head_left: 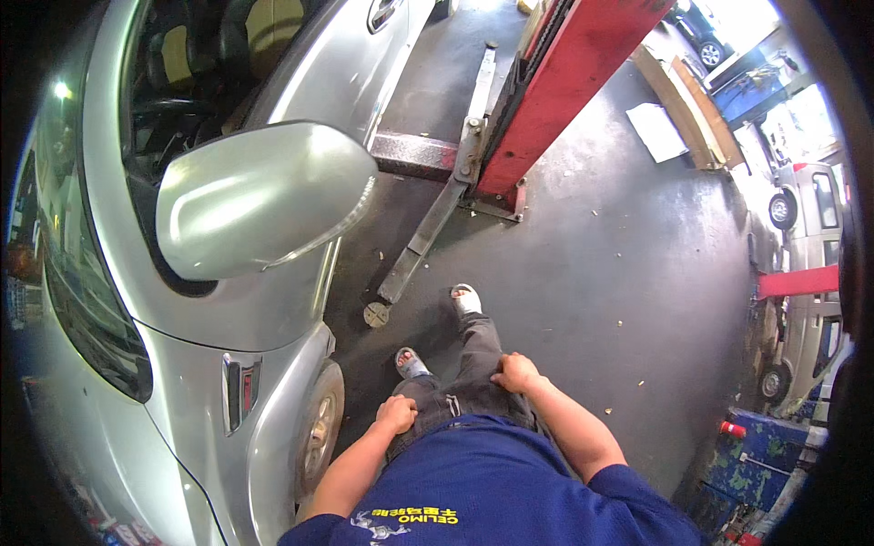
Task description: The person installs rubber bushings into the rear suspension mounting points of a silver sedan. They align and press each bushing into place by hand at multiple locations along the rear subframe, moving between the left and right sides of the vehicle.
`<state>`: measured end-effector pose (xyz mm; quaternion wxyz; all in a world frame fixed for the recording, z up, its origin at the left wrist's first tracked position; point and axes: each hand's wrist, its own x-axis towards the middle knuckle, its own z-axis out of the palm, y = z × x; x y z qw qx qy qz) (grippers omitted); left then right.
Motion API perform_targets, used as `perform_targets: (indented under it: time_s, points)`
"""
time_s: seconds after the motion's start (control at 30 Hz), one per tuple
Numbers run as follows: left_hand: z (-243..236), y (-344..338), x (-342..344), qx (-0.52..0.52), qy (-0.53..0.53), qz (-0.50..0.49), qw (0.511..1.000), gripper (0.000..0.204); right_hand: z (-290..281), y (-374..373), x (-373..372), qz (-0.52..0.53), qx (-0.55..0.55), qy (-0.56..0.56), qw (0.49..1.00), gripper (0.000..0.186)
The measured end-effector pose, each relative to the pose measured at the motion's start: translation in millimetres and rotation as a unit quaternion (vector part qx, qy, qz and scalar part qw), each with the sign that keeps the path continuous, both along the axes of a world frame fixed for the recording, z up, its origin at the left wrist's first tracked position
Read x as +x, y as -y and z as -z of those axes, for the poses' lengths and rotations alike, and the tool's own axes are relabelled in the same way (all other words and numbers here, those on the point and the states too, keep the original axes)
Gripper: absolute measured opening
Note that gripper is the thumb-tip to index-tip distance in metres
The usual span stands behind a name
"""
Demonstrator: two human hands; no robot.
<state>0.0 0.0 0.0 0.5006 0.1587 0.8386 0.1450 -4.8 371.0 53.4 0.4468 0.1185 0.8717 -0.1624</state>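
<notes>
Both hands rest at the dark grey trousers (478,350) on my legs. My left hand (397,414) has its fingers curled against the cloth at the left thigh, near the front wheel (319,428) of a silver car. My right hand (516,373) is closed on the trouser fabric at the right thigh. The car's side mirror (264,200) juts out to the upper left, above the front fender (182,364). Below my blue shirt's hem, my sandalled feet stand on the grey floor.
A red lift post (555,82) rises ahead, with a jointed metal arm (419,246) reaching toward my feet and ending in a round pad (376,315). At right are wooden boards (683,114), a parked van (815,209), another red beam (797,282) and blue, scuffed equipment (756,464).
</notes>
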Motion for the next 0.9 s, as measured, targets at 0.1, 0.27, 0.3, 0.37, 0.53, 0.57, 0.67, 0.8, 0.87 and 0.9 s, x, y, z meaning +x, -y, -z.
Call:
perform_targets:
  time_s: [0.1, 0.27, 0.3, 0.37, 0.53, 0.57, 0.67, 0.8, 0.87, 0.9]
  points:
    - [8, -5, -2, -0.010, -0.025, -0.119, 0.993, 0.030, 42, -26, -23, -0.033, -0.029, 0.005, 0.999, 0.034]
    - [-17, -40, -11, -0.022, 0.119, -0.266, 0.956, 0.028, 40, -88, -76, -0.104, -0.070, 0.095, 0.988, 0.058]
    - [-27, -44, -10, 0.006, 0.156, -0.253, 0.955, 0.028, 32, -97, -77, -0.100, -0.088, 0.084, 0.988, 0.063]
    - [-40, -58, -11, 0.032, 0.240, -0.260, 0.935, 0.027, 26, -114, -86, -0.136, -0.096, 0.081, 0.983, 0.070]
    - [-63, -81, 6, 0.021, 0.361, -0.304, 0.881, 0.026, 21, -125, -82, -0.161, -0.201, 0.120, 0.959, 0.054]
    - [-65, -81, 9, 0.021, 0.370, -0.324, 0.870, 0.026, 18, -132, -81, -0.167, -0.254, 0.146, 0.941, 0.051]
    - [-45, -81, 4, 0.026, 0.413, -0.284, 0.865, 0.027, 13, -149, -84, -0.164, -0.380, 0.243, 0.877, 0.048]
    - [34, -78, -42, 0.003, 0.450, -0.250, 0.857, 0.031, 68, -136, -129, -0.200, -0.346, 0.308, 0.863, 0.047]
    - [112, -61, -96, 0.048, 0.275, -0.263, 0.924, 0.027, 136, -119, -178, -0.185, -0.340, 0.218, 0.896, 0.045]
    - [163, -53, -129, 0.002, 0.237, -0.352, 0.905, 0.026, 174, -106, -206, -0.160, -0.319, 0.148, 0.922, 0.041]
